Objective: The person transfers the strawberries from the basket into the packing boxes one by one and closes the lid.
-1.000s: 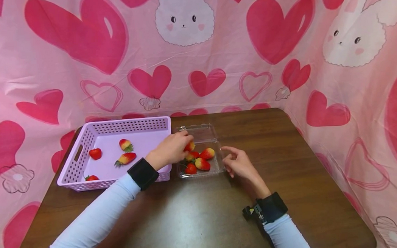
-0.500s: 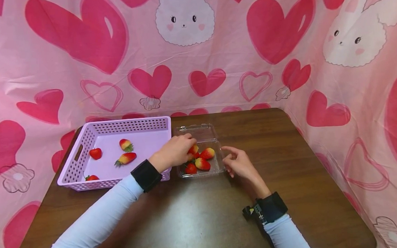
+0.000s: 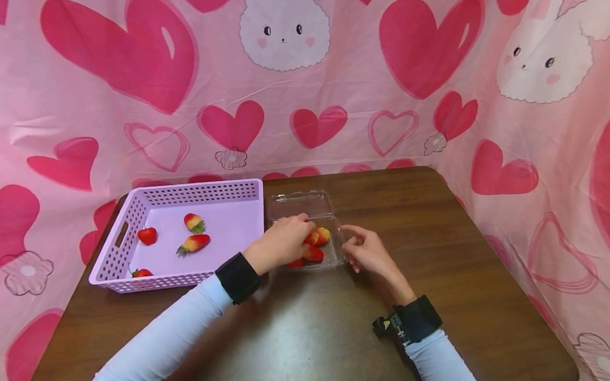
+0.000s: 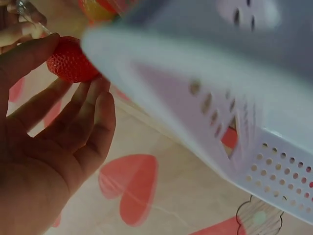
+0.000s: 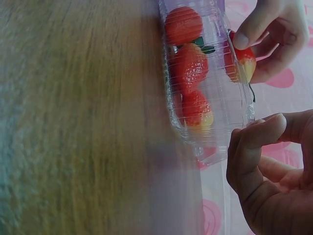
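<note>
A basket [image 3: 129, 224] is set on the tabletop [image 3: 444, 234]; a clamshell box [image 3: 335, 255] is placed at its 3 o'clock, touching, strawberries [image 3: 320, 235] lying inside.

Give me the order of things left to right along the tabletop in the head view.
Lilac basket with strawberries inside → left hand → clear plastic box holding strawberries → right hand → bare brown table.

Red strawberry [image 5: 239, 61] inside clear clamshell [image 3: 335, 255]

Left hand [image 3: 282, 243] stretched forward, fingers curled in a pinch, right hand [image 3: 367, 249] just beside it, fingers loosely bent, both forearms angled inward
</note>
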`<state>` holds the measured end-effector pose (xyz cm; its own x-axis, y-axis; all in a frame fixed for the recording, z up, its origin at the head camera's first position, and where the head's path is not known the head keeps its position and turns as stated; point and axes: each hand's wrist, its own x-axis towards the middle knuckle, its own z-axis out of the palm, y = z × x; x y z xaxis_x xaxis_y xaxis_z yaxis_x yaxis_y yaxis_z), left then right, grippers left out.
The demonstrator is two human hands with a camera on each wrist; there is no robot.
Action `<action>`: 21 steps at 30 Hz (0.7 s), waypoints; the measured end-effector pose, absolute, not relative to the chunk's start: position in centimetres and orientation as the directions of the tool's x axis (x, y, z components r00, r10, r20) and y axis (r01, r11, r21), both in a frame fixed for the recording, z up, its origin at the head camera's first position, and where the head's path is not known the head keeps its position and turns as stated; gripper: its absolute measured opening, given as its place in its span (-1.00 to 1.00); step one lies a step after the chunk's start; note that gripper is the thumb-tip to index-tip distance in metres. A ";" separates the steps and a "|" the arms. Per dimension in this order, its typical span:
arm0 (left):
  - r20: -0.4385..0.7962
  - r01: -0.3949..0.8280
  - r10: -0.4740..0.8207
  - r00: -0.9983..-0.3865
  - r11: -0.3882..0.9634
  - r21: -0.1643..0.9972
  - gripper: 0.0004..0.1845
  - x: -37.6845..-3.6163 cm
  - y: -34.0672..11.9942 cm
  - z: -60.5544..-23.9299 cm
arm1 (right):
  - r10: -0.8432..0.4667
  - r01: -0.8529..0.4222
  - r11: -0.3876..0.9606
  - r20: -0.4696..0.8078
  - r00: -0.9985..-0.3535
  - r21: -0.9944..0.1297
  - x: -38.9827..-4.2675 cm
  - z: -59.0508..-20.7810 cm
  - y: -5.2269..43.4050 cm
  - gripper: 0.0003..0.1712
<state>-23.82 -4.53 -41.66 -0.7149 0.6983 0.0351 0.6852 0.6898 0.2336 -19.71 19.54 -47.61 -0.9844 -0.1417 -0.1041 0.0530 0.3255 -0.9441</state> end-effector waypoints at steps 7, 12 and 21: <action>0.088 0.643 0.647 -0.758 0.717 0.268 -0.64 -23.0 -3.4 -42.4 | -0.134 0.063 0.325 -0.112 -0.985 -0.944 -19.7 -47.5 19.5 -0.45; 0.090 0.608 0.611 -0.786 0.738 0.294 -0.63 -22.6 -2.7 -43.3 | -0.132 0.065 0.322 -0.113 -0.985 -0.945 -19.6 -47.4 19.5 -0.45; 0.130 0.549 0.538 -0.833 0.770 0.325 -0.62 -21.9 -1.6 -44.3 | -0.132 0.060 0.322 -0.108 -0.985 -0.945 -19.6 -47.5 19.5 -0.45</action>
